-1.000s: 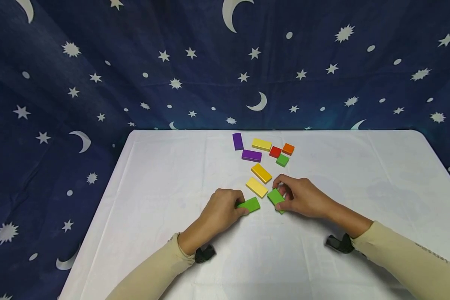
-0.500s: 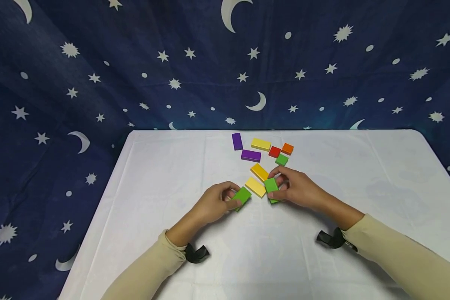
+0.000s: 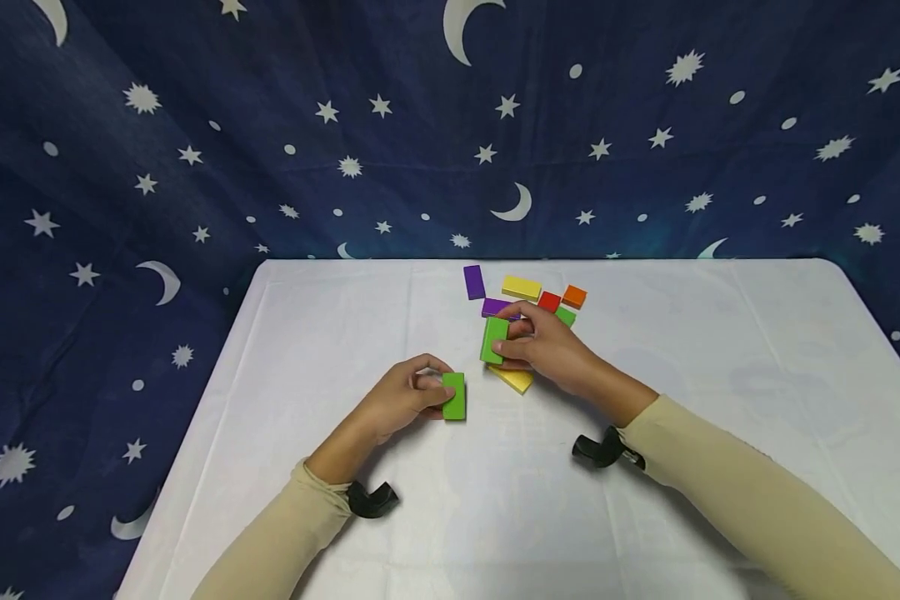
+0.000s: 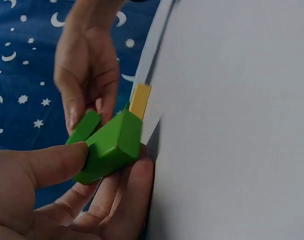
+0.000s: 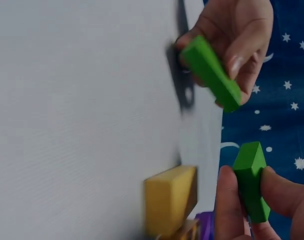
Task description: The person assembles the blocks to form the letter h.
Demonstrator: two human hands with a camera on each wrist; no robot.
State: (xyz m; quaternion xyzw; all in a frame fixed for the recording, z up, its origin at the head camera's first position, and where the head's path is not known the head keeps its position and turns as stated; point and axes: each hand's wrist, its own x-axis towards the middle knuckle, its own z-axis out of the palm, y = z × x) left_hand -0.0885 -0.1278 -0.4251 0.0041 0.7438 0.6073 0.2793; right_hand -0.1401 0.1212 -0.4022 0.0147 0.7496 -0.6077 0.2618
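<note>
Between thumb and fingers, my left hand [image 3: 401,398] pinches a green rectangular block [image 3: 455,396] near the middle of the white table. In the left wrist view that green block [image 4: 116,142] fills the grip, thumb on its near face. My right hand [image 3: 551,346] pinches a second green block [image 3: 495,340], farther back and a little to the right. The right wrist view has this block [image 5: 250,182] gripped by its sides. A pale yellow block [image 3: 513,379] lies partly under the right hand, which hides a deeper yellow one in the head view.
Beyond the right hand lie two purple blocks [image 3: 475,282], a yellow block [image 3: 521,288], a red block [image 3: 548,301], an orange block [image 3: 574,297] and a small green block [image 3: 566,317]. A dark blue star-and-moon cloth [image 3: 390,183] hangs behind the table [image 3: 330,317].
Both hands have moved left with their green blocks, the right one also farther back over the yellow blocks. Both green blocks have turned so their long sides point away from me.
</note>
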